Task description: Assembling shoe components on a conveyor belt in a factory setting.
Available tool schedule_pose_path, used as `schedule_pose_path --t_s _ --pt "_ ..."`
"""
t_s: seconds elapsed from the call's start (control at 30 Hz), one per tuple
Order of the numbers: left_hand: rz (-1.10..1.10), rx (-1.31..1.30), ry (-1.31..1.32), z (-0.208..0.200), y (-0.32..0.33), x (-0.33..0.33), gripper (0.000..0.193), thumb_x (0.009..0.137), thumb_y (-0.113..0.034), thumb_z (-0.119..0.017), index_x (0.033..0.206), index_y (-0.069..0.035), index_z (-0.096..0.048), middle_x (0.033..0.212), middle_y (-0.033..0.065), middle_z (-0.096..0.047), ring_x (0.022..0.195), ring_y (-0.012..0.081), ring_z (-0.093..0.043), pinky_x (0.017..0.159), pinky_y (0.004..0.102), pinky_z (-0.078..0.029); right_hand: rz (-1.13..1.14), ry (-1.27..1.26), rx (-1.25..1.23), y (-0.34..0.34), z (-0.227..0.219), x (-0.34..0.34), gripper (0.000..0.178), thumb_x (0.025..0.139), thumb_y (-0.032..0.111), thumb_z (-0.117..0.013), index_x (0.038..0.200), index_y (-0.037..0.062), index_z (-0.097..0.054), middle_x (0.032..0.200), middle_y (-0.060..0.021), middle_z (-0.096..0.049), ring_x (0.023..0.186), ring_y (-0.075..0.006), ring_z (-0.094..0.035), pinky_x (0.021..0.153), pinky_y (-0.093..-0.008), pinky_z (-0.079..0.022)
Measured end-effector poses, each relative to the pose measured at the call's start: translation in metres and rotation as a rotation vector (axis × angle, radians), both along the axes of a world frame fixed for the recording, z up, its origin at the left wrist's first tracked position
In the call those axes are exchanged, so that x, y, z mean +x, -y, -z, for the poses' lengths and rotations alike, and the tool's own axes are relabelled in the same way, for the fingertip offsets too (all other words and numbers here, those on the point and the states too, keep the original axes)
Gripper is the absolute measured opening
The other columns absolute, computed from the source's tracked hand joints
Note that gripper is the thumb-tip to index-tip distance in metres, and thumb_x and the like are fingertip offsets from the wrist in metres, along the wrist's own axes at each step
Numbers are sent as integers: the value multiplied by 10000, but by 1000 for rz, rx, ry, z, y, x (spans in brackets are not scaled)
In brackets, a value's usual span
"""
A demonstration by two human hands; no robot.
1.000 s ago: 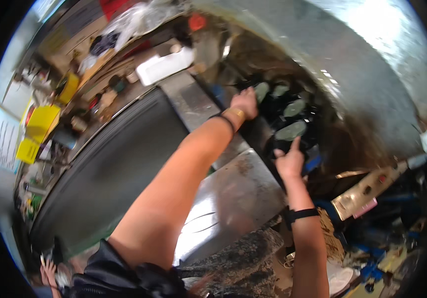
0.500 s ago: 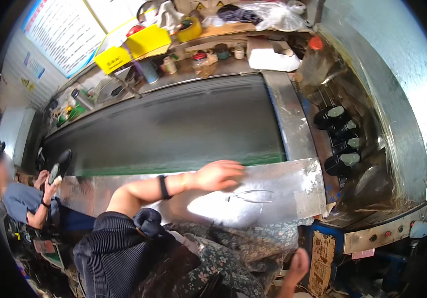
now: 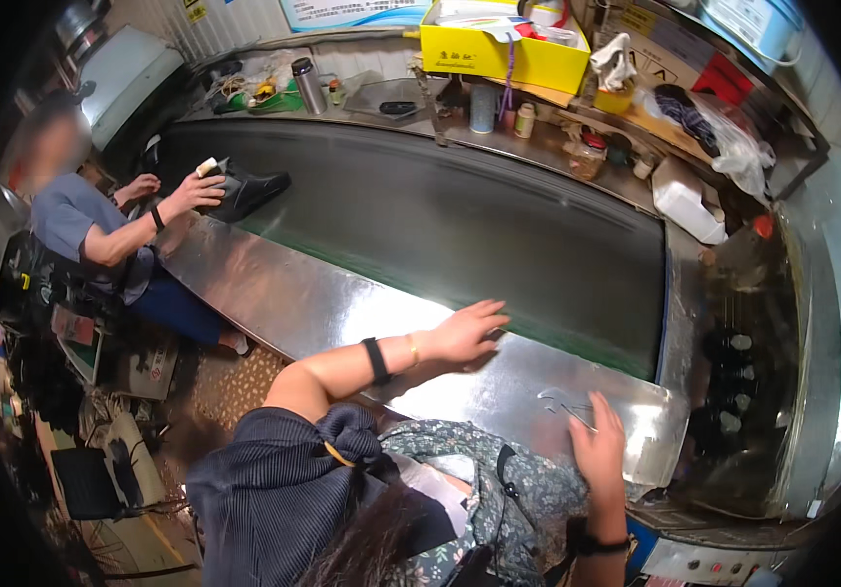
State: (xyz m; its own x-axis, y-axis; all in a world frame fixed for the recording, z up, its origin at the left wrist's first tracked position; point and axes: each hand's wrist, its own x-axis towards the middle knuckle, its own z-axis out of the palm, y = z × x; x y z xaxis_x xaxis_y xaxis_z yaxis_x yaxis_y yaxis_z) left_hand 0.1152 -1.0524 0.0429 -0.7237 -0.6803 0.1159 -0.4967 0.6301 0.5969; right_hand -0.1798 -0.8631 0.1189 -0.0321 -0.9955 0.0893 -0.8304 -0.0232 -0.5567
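My left hand (image 3: 464, 333) rests with spread fingers at the inner edge of the metal ledge (image 3: 528, 377), beside the dark conveyor belt (image 3: 420, 254), and holds nothing. Further right, my right hand (image 3: 598, 445) is over the ledge with its fingers stretched upward. Right beside its fingers lies a thin metal wire-like tool (image 3: 577, 415); whether the hand touches it I cannot make out. At the far left a co-worker's hand (image 3: 191, 194) is at a black shoe (image 3: 254, 194) over the belt, with a small pale piece (image 3: 207, 167) at the fingers.
Behind the belt a shelf carries a yellow box (image 3: 499, 61), a thermos (image 3: 309, 86), a jar with a red lid (image 3: 589, 157) and a white plastic container (image 3: 686, 201). Several black shoes (image 3: 733, 372) stand in the dark space at the right. A control panel (image 3: 709, 565) is at lower right.
The view has swung left. My right hand has come up from below the ledge to beside the wire-like tool. The co-worker's black shoe is now lower, over the belt.
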Motion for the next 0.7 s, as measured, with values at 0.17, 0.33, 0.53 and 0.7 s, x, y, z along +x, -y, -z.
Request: schedule_pose_path --t_s 0.17,0.33,0.53,0.7 --pt "-3 -102 -119 -26 79 -51 610 820 -202 -701 1362 -28 -480 1485 294 -336 1383 430 -330 1141 444 -313 -232 -394 104 76 78 21 767 836 459 -663 1444 69 -405 1548 -229 -253 1408 -454 -249 1164 -575 -148" --pt "-192 -5 -116 -33 138 -72 542 825 -226 -700 1309 -41 -540 1453 255 -409 1328 391 -425 1100 412 -370 -189 -383 -6 78 89 23 744 816 478 -665 1409 76 -463 1515 -215 -331 1391 -455 -282 1151 -609 -143" --pt "-169 119 -168 1 132 -112 487 833 -227 -693 1265 -36 -576 1422 251 -450 1299 397 -454 1086 410 -384 -182 -322 -16 94 86 27 688 797 421 -695 1369 86 -512 1483 -199 -387 1384 -443 -300 1148 -611 -152" --pt "-16 156 -178 16 84 -99 487 831 -191 -685 1276 -31 -570 1418 259 -451 1319 395 -435 1096 426 -373 -180 -335 -43 96 87 28 678 799 419 -693 1365 92 -513 1469 -200 -401 1380 -439 -311 1143 -613 -171"
